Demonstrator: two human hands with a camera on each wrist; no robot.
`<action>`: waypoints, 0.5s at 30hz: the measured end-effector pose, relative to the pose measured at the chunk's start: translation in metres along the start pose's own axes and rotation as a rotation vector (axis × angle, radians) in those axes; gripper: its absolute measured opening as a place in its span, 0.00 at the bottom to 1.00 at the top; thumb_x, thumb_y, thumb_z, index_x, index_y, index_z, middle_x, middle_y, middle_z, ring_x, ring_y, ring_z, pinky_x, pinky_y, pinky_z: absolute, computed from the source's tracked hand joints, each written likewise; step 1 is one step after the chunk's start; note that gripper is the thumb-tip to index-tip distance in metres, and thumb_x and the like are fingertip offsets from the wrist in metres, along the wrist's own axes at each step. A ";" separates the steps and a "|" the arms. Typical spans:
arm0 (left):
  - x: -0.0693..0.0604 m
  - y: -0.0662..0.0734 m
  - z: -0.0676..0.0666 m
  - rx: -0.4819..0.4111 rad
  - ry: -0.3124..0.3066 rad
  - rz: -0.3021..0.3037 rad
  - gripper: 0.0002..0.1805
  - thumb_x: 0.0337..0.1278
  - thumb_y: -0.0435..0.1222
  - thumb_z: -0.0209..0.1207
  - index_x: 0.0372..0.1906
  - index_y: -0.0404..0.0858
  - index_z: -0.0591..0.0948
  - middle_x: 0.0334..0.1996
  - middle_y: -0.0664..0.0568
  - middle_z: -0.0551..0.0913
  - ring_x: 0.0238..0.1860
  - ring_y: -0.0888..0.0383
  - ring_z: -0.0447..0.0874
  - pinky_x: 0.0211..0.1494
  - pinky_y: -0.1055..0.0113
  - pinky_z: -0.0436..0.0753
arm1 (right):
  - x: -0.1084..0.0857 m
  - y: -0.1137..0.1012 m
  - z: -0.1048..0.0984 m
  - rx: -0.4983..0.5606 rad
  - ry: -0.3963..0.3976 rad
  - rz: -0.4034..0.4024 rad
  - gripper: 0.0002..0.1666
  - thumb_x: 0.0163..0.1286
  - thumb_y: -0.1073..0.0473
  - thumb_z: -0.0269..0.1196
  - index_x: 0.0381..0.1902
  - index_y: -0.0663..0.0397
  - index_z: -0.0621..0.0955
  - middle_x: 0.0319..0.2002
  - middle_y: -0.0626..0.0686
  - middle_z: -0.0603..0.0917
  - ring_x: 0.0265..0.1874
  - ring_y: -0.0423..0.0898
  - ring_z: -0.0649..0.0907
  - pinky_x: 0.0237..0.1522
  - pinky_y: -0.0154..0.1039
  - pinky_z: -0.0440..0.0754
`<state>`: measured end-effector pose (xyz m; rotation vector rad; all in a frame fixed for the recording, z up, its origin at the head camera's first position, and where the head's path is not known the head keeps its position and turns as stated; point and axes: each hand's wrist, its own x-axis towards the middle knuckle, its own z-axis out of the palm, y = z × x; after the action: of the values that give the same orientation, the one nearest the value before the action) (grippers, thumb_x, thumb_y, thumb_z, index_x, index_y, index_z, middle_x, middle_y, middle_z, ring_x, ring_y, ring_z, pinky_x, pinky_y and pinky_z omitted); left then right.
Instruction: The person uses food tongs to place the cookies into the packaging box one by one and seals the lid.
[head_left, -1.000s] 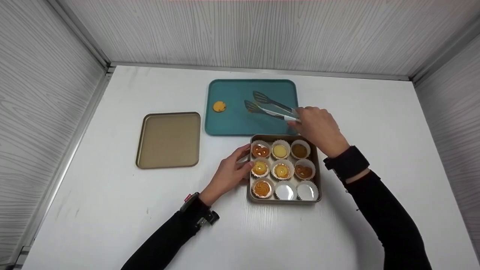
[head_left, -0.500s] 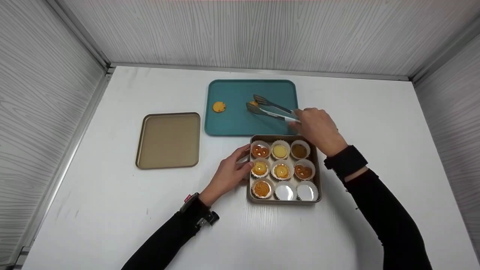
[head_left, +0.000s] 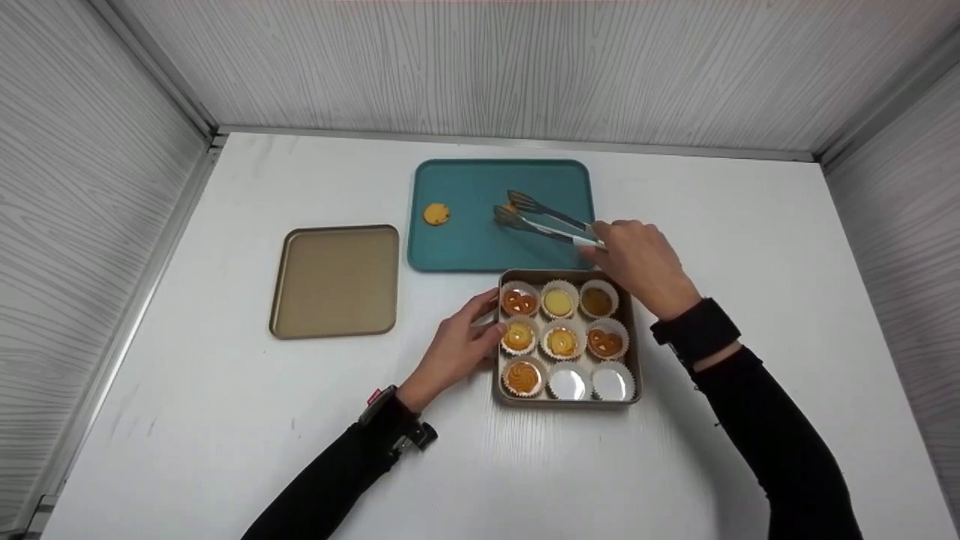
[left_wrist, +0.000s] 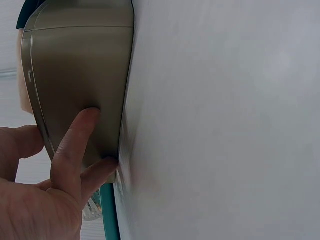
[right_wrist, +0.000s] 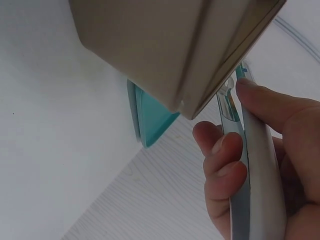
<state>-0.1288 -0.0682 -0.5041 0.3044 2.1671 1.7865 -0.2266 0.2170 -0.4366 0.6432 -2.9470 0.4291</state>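
In the head view my right hand point(head_left: 637, 259) holds a pair of tongs point(head_left: 555, 223) by the handles, and the right wrist view shows its fingers curled round them. The dark slotted tips stand apart over a teal tray point(head_left: 480, 251), around a small orange-brown cookie point(head_left: 511, 205) that they partly hide. Another round cookie point(head_left: 436, 214) lies at the tray's left. My left hand point(head_left: 455, 345) rests against the left side of a square tin point(head_left: 570, 403), its thumb at the rim and fairly straight fingers on the outer wall point(left_wrist: 75, 65).
Paper cups stand in rows inside the tin, several holding cookies or tarts. Two front cups, the middle cup point(head_left: 568, 382) and the right cup point(head_left: 613, 382), hold nothing. A shallow gold lid or tray point(head_left: 335, 281) lies at the left. Pale panels point(head_left: 480, 67) enclose the table.
The tongs' tips have shifted slightly right and nearer, and a cookie now shows between them. My left hand has stayed on the tin.
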 end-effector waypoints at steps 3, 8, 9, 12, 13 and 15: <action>0.000 0.001 0.000 0.004 -0.002 -0.003 0.34 0.76 0.37 0.59 0.80 0.38 0.63 0.74 0.37 0.69 0.66 0.41 0.78 0.56 0.57 0.87 | -0.001 0.000 0.000 -0.009 -0.003 0.006 0.16 0.71 0.54 0.71 0.41 0.65 0.85 0.26 0.60 0.84 0.22 0.50 0.77 0.24 0.47 0.78; -0.001 0.002 -0.001 -0.010 -0.006 -0.001 0.34 0.76 0.37 0.59 0.80 0.37 0.62 0.75 0.36 0.68 0.67 0.40 0.77 0.55 0.57 0.87 | 0.001 0.003 0.000 -0.026 -0.008 0.008 0.17 0.70 0.53 0.72 0.38 0.64 0.84 0.26 0.60 0.83 0.22 0.51 0.78 0.24 0.50 0.80; -0.001 0.002 -0.001 -0.012 -0.008 -0.001 0.34 0.76 0.37 0.58 0.80 0.37 0.62 0.75 0.36 0.68 0.67 0.40 0.77 0.55 0.57 0.87 | 0.002 0.004 0.000 -0.027 -0.014 0.014 0.17 0.70 0.53 0.72 0.38 0.63 0.84 0.26 0.59 0.83 0.22 0.51 0.77 0.24 0.50 0.80; -0.001 0.002 -0.001 -0.018 -0.011 -0.001 0.34 0.77 0.37 0.58 0.80 0.38 0.62 0.75 0.36 0.68 0.67 0.40 0.77 0.54 0.57 0.88 | 0.005 0.005 0.000 -0.029 -0.043 0.037 0.17 0.71 0.52 0.71 0.36 0.63 0.83 0.25 0.59 0.82 0.22 0.51 0.77 0.24 0.50 0.79; -0.002 0.002 -0.001 -0.015 -0.011 0.002 0.34 0.77 0.37 0.58 0.80 0.38 0.62 0.74 0.36 0.68 0.67 0.40 0.77 0.54 0.57 0.87 | 0.006 0.006 0.000 -0.028 -0.053 0.044 0.17 0.71 0.52 0.70 0.36 0.63 0.83 0.26 0.59 0.82 0.23 0.51 0.77 0.24 0.50 0.79; -0.002 0.001 0.000 -0.015 -0.011 0.006 0.34 0.77 0.37 0.58 0.80 0.37 0.62 0.74 0.35 0.68 0.67 0.39 0.77 0.54 0.57 0.88 | 0.009 0.006 0.001 -0.022 -0.068 0.049 0.17 0.71 0.52 0.70 0.37 0.63 0.83 0.26 0.59 0.82 0.23 0.52 0.77 0.25 0.50 0.80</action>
<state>-0.1275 -0.0690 -0.5027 0.3166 2.1461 1.7993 -0.2375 0.2185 -0.4375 0.5959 -3.0324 0.3856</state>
